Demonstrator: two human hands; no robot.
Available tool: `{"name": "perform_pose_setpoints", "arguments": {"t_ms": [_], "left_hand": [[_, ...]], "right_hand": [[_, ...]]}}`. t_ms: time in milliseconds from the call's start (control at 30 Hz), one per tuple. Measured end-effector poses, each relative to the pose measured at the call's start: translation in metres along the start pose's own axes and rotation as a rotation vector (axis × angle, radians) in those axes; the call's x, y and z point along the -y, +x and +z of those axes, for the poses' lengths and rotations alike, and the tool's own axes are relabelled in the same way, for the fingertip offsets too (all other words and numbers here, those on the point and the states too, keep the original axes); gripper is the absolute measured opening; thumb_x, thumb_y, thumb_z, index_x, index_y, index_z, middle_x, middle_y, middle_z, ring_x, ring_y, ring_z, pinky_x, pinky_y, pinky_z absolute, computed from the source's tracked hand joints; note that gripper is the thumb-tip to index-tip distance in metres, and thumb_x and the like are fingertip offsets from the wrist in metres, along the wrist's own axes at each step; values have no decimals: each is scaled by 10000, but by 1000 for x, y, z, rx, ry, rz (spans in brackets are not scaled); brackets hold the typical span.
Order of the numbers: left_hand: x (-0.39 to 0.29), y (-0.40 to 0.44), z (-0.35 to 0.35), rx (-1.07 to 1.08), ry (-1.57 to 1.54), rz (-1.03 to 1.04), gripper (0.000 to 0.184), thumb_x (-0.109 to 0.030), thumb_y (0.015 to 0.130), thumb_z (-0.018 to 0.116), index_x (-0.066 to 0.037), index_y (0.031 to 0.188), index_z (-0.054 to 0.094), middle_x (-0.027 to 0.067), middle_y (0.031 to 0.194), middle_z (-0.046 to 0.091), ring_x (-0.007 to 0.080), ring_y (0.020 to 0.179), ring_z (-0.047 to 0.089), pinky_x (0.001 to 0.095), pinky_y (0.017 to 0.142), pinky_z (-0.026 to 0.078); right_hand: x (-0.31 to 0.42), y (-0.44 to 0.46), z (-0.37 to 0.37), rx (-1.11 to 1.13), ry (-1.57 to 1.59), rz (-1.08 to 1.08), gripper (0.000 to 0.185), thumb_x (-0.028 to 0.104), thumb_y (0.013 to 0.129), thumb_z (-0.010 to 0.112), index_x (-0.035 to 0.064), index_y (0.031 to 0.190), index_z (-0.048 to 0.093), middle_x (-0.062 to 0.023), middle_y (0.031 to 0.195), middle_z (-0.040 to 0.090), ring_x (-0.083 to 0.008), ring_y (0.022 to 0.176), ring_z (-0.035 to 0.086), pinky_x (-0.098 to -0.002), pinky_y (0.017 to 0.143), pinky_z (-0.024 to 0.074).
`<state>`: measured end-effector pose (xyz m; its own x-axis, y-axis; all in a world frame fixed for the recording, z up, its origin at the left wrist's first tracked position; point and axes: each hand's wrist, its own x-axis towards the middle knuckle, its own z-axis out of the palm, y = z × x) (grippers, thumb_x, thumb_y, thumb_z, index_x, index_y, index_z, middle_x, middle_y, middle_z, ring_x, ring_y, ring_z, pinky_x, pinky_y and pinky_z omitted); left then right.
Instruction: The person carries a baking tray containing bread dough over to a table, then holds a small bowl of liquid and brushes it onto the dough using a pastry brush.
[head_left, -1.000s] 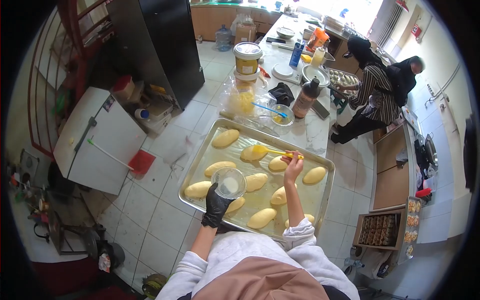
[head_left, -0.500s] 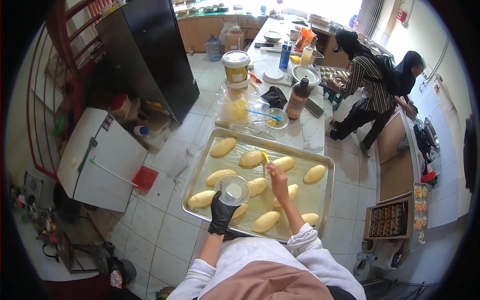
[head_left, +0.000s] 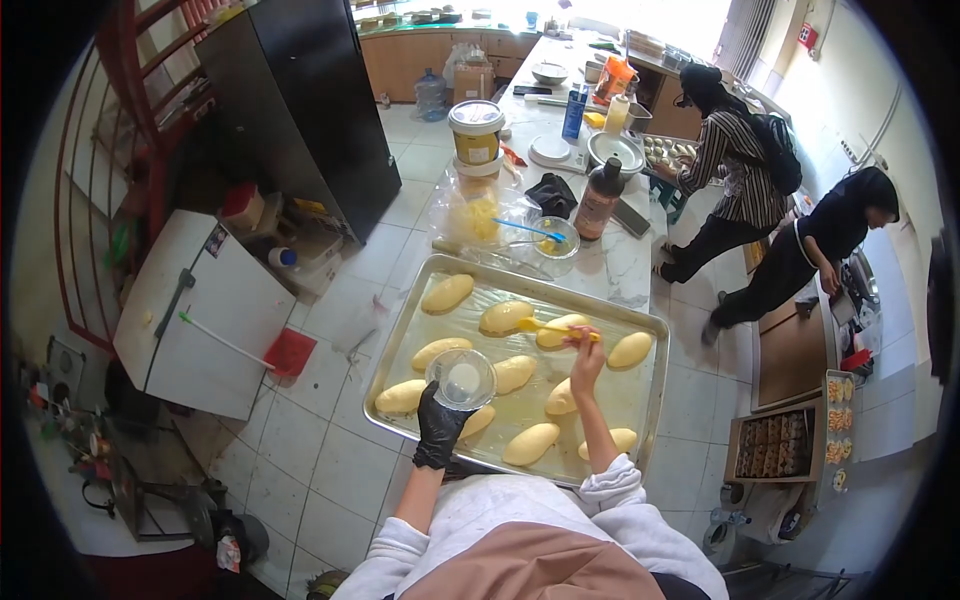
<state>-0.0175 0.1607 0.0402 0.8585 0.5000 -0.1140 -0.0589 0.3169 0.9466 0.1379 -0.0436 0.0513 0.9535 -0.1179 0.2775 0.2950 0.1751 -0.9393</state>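
Pinching a yellow pastry brush (head_left: 530, 324) over a metal baking tray (head_left: 627, 393) of dough.
My bare right hand (head_left: 586, 345), fingertips closed on the handle, has shifted rightward since half a second ago, leaving the brush flatter; its head sits by the right end of one oval dough piece (head_left: 505, 317), contact unclear. My black-gloved left hand (head_left: 438, 420) clasps a clear bowl (head_left: 485, 367) over the tray's near-left part, much as before.

Pale-yellow oval dough pieces (head_left: 532, 443); silver-grey rectangular metal tray (head_left: 652, 390); bright-yellow brush (head_left: 530, 324); left grip (head_left: 438, 422) gloved plain black; transparent round bowl (head_left: 484, 374); grey-veined white marble-look surface (head_left: 612, 265); plain brown cloth apron (head_left: 530, 565); red dustpan (head_left: 289, 354); long-sleeved shirt (head_left: 738, 180) striped black and white.
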Motion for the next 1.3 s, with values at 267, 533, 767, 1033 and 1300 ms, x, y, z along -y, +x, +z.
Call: {"name": "perform_pose_setpoints", "arguments": {"t_ms": [267, 533, 767, 1033, 1300], "left_hand": [[-23, -8, 20, 106, 169, 89, 466, -81, 617, 764, 18, 1014, 541, 98, 916, 623, 177, 845, 597, 289, 758, 479], [15, 18, 36, 387, 263, 136, 445, -169, 796, 577, 0, 1182, 436, 146, 1140, 527, 254, 1028, 531, 375, 873, 450], [52, 50, 53, 425, -184, -114, 444, -262, 875, 412, -10, 1239, 381, 167, 1196, 474, 302, 1116, 460, 472, 947, 380], [-10, 13, 61, 410, 68, 0, 539, -34, 725, 661, 17, 1186, 385, 161, 1151, 504, 258, 1031, 516, 375, 867, 460], [-12, -5, 44, 227, -878, -527, 517, -253, 827, 525, -32, 1262, 354, 173, 1245, 429, 309, 1154, 425, 485, 961, 361]], "right_hand": [[74, -14, -8, -69, 223, -67, 243, 232, 949, 380, 14, 907, 480, -129, 843, 590, -141, 617, 575, -251, 571, 485], [86, -48, -8, 47, -52, -4, 214, 220, 937, 416, 15, 910, 471, -125, 825, 589, -130, 578, 569, -241, 546, 491], [67, -27, -42, -269, 226, 166, 215, 236, 945, 386, 32, 937, 456, -135, 879, 588, -149, 608, 587, -241, 594, 505], [16, 12, -50, -272, 34, 57, 233, 214, 949, 372, 3, 908, 461, -122, 820, 597, -138, 594, 590, -237, 545, 508], [14, 18, -48, -282, -89, -23, 233, 203, 948, 375, 0, 889, 474, -106, 799, 605, -138, 581, 601, -241, 536, 508]]}}
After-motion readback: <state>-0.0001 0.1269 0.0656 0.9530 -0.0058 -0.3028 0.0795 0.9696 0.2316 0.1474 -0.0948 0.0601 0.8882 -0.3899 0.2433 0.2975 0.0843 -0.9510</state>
